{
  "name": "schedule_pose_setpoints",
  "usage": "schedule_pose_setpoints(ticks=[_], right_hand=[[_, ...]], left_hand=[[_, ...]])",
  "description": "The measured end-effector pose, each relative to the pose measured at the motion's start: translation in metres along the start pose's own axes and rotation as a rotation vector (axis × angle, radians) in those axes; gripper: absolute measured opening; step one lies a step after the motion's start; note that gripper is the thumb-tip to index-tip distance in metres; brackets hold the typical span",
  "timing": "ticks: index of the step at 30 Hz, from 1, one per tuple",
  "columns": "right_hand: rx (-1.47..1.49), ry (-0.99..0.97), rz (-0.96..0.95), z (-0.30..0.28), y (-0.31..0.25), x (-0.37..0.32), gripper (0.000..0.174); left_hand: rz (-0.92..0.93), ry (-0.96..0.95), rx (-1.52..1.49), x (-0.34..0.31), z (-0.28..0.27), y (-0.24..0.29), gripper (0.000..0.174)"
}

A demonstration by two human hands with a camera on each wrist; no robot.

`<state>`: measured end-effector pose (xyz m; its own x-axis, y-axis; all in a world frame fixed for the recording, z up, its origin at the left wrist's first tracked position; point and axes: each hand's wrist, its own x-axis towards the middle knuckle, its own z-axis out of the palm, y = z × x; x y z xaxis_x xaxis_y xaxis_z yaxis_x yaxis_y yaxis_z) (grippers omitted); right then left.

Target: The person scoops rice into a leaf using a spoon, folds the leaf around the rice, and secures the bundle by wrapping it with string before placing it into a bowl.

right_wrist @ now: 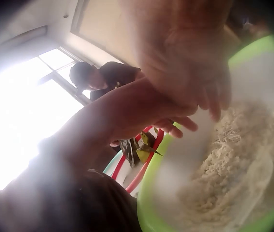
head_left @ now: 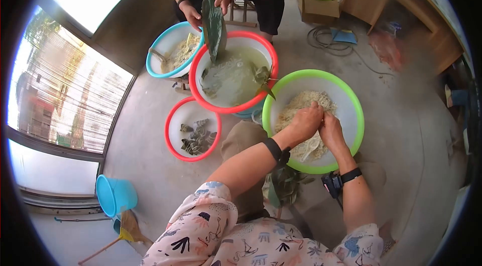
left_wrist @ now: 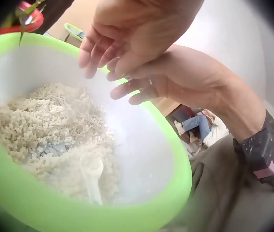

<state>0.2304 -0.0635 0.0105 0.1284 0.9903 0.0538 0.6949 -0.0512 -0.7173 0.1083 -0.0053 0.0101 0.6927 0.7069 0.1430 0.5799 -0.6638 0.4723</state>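
Observation:
My left hand and right hand meet above a green-rimmed white basin. In the left wrist view, the left hand overlaps the right hand, and both have loosely extended fingers with nothing held between them. Pale wet grains, looking like rice, fill the bottom of the basin below the fingers. A white spoon lies in the rice. The right wrist view shows the fingers hanging over the basin wall, blurred by glare.
Ahead, another person holds long green leaves over a red-rimmed basin of water. A blue-rimmed basin stands beside it. Wrapped leaf dumplings lie in a smaller red-rimmed basin. More leaves are by my knees.

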Motion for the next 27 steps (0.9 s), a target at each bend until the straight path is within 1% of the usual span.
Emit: schedule_pose_setpoints(ticks=[3, 5, 9, 11, 13, 19, 23, 25, 27], right_hand=[[-0.036, 0.019, -0.051, 0.003, -0.001, -0.002, 0.016], [-0.134, -0.044, -0.027, 0.002, -0.005, -0.004, 0.012], [-0.147, -0.031, -0.034, 0.004, -0.01, -0.009, 0.011], [-0.187, -0.068, 0.0, 0.004, -0.012, -0.011, 0.012], [-0.184, -0.076, -0.016, 0.005, -0.012, -0.011, 0.012], [-0.18, -0.087, -0.023, 0.003, -0.017, -0.011, 0.013], [-0.178, -0.08, -0.032, 0.01, -0.005, -0.01, 0.012], [-0.174, -0.056, -0.022, 0.008, -0.008, -0.011, 0.012], [-0.167, -0.035, -0.008, 0.01, -0.006, -0.012, 0.011]], left_hand=[[0.02, -0.016, 0.036, -0.003, 0.002, -0.003, 0.018], [0.029, -0.03, 0.067, -0.006, 0.001, -0.003, 0.016], [0.058, -0.044, 0.095, -0.01, 0.001, -0.004, 0.013], [0.051, -0.05, 0.098, -0.012, 0.002, -0.007, 0.012], [0.084, 0.002, 0.103, -0.015, 0.004, -0.009, 0.011], [0.116, 0.057, 0.103, -0.018, 0.008, -0.013, 0.011], [0.09, 0.028, 0.157, -0.014, 0.013, -0.012, 0.01], [0.046, -0.014, 0.196, -0.012, 0.01, -0.007, 0.01], [0.062, 0.002, 0.165, -0.013, 0.007, -0.006, 0.01]])
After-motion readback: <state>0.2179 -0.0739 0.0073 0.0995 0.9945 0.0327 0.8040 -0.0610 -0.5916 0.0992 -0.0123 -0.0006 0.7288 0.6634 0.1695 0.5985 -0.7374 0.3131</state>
